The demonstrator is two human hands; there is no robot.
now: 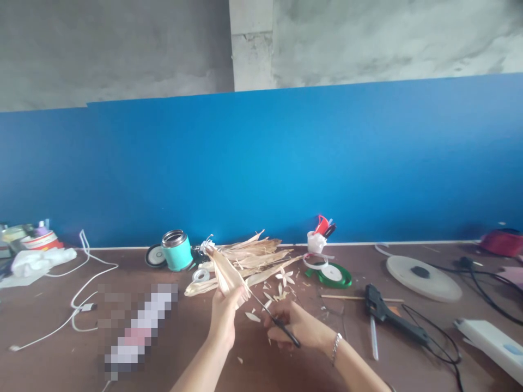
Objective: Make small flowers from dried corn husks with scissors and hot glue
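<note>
My left hand is closed around the lower end of a dried corn husk, which stands up from the fingers. In my right hand is a pair of black-handled scissors. Their thin blades point up and left to the husk's edge beside my left fingers; I cannot tell how far apart they are. Behind the hands lies a pile of dried husks. A pale flower shape and several cut petal pieces are scattered on the brown table.
A turquoise jar and a roll of tape stand left of the pile. Rightward are a green ribbon spool, a white cup of tools, a black glue gun and a round lid. White cables trail on the left.
</note>
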